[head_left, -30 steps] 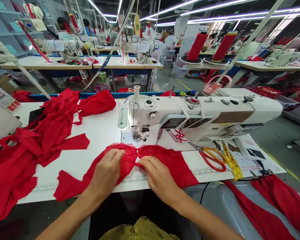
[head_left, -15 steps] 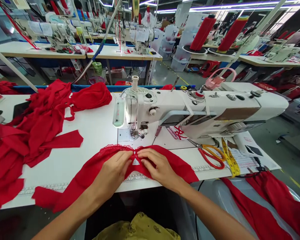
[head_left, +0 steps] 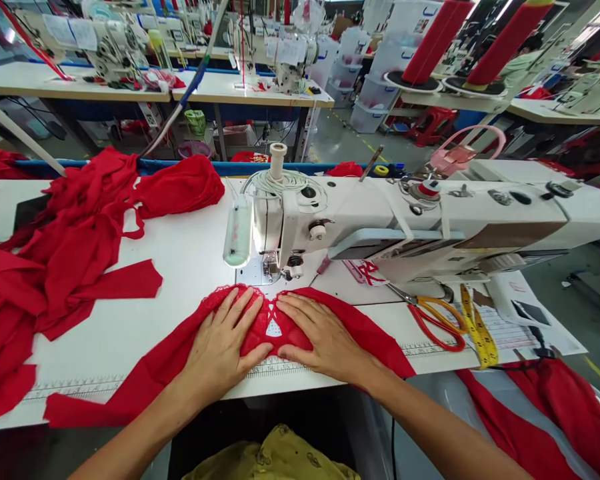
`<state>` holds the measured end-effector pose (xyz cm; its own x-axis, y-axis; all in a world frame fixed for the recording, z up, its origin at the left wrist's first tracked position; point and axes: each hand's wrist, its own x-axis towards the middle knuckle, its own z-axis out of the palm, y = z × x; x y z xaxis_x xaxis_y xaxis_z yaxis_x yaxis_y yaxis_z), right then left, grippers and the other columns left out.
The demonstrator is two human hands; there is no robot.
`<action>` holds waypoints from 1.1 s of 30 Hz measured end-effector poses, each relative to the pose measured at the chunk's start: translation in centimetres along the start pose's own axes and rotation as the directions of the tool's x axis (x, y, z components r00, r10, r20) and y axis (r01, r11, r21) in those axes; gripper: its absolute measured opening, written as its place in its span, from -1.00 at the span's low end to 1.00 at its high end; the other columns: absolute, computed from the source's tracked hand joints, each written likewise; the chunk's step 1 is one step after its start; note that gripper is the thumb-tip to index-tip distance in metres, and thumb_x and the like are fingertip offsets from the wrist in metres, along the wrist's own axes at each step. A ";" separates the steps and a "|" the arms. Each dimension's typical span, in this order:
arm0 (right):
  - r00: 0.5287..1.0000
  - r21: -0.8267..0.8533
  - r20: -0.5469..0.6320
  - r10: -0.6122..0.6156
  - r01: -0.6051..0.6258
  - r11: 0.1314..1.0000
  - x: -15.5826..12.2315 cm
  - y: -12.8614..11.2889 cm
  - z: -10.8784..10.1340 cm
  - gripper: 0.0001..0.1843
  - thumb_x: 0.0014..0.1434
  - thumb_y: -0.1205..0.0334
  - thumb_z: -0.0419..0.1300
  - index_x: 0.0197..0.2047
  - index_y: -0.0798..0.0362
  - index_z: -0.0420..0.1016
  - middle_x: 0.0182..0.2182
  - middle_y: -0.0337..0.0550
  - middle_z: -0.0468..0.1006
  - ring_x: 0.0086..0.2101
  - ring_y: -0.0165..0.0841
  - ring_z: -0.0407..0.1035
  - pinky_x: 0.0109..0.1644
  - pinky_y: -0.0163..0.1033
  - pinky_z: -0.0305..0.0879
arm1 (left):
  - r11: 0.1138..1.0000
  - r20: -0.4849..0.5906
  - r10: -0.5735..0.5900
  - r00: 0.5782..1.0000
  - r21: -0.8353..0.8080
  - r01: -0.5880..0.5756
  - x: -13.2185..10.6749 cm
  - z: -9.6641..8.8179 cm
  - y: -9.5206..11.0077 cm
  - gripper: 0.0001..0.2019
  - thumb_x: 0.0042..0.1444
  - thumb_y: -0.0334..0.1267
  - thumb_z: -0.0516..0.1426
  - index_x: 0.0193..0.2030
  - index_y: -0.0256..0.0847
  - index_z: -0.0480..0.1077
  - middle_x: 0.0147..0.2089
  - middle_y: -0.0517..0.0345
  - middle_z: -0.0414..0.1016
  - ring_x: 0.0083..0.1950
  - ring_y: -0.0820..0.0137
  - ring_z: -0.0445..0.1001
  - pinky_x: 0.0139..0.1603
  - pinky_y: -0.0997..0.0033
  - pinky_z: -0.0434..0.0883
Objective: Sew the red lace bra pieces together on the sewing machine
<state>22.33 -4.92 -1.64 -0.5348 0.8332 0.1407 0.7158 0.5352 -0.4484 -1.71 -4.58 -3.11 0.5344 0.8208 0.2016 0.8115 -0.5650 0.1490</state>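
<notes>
A red lace-edged garment piece (head_left: 153, 357), likely a bra, lies spread on the white sewing table just in front of the sewing machine (head_left: 300, 220). My left hand (head_left: 225, 337) rests flat on its left half, fingers spread toward the lace edge. On the right half lies my right hand (head_left: 325, 333), also flat with its fingers stretched out. Between the hands, narrow crossed straps frame a small gap where the white table shows through. The machine's presser foot (head_left: 271, 267) stands just beyond the lace, apart from it.
A heap of red fabric pieces (head_left: 80, 240) covers the table's left side. Scissors (head_left: 437, 320) with orange and red handles and a yellow tape measure (head_left: 480, 337) lie to the right. Below them, a grey plastic bin (head_left: 430, 413) holds more red fabric. Red thread cones (head_left: 437, 40) stand behind.
My fingers were pinching the middle of the garment; now both hands have opened and lie flat on its two halves. The view has shifted slightly down.
</notes>
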 end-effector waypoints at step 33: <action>0.992 -0.471 -0.055 -0.111 0.072 0.879 1.6 7.5 -5.5 -0.40 0.12 0.65 -0.09 0.13 0.14 0.48 -0.11 0.05 0.55 -0.06 -0.16 0.40 0.07 -0.06 0.35 | 0.996 0.068 -0.081 0.994 -0.030 0.083 -0.9 -0.4 -0.2 -0.31 0.33 0.07 0.07 0.48 -0.11 -0.05 0.50 0.06 -0.04 0.49 0.06 -0.06 0.30 -0.11 0.29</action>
<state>29.33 1.18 0.09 -0.5855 0.7751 0.2376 0.8022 0.5962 0.0322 -2.44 -5.28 -2.96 0.4817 0.8677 0.1227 0.8457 -0.4970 0.1943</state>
